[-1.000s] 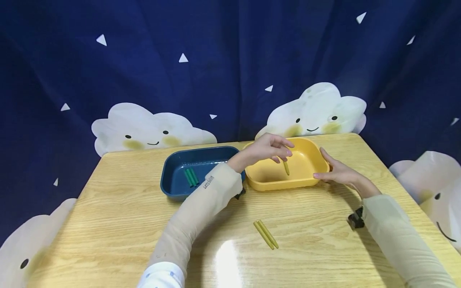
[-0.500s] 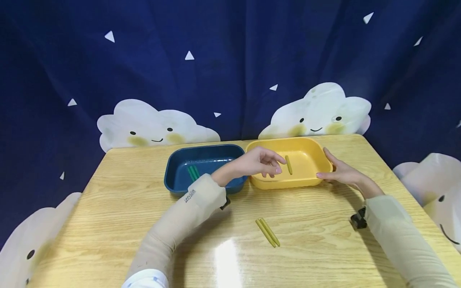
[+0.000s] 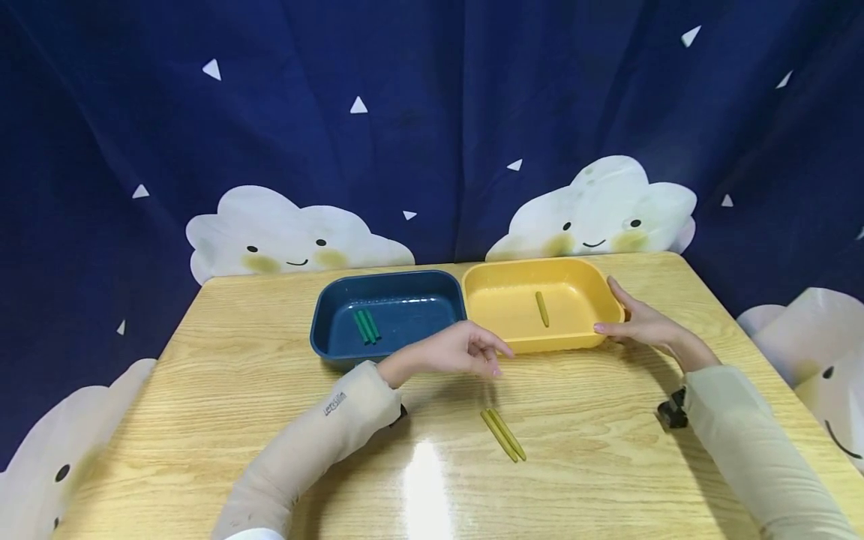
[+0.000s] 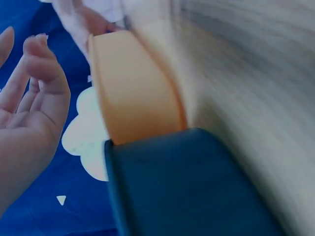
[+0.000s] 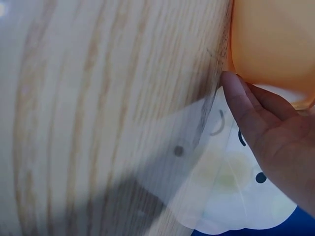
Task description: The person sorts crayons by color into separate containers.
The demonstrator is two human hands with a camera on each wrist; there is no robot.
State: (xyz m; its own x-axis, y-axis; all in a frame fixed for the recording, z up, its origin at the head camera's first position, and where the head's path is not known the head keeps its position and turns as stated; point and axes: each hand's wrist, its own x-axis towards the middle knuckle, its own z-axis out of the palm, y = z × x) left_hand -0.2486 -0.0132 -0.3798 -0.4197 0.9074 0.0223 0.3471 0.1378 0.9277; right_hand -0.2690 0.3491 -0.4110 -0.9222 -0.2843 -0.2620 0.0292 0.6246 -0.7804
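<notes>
My left hand (image 3: 467, 350) hovers in front of the two boxes in the head view, fingers loosely bent, holding nothing. In the left wrist view the same hand (image 4: 34, 98) shows an empty palm. My right hand (image 3: 637, 325) holds the right end of the yellow box (image 3: 533, 345), thumb at its front right corner, other fingers along the outer side. One yellow crayon-like stick (image 3: 542, 309) lies inside this box. Below my left hand, two similar yellow sticks (image 3: 502, 435) lie side by side on the table.
A dark blue box (image 3: 388, 276) stands against the yellow box's left end, with several green sticks (image 3: 367, 326) inside. Both boxes sit near the back edge of the wooden table (image 3: 223, 390). Behind hangs a blue curtain (image 3: 405, 112) with cloud prints.
My left hand has let go of the yellow stick, now lying in the yellow box, and has drawn back leftward and toward me. My right hand has stayed on the box.
</notes>
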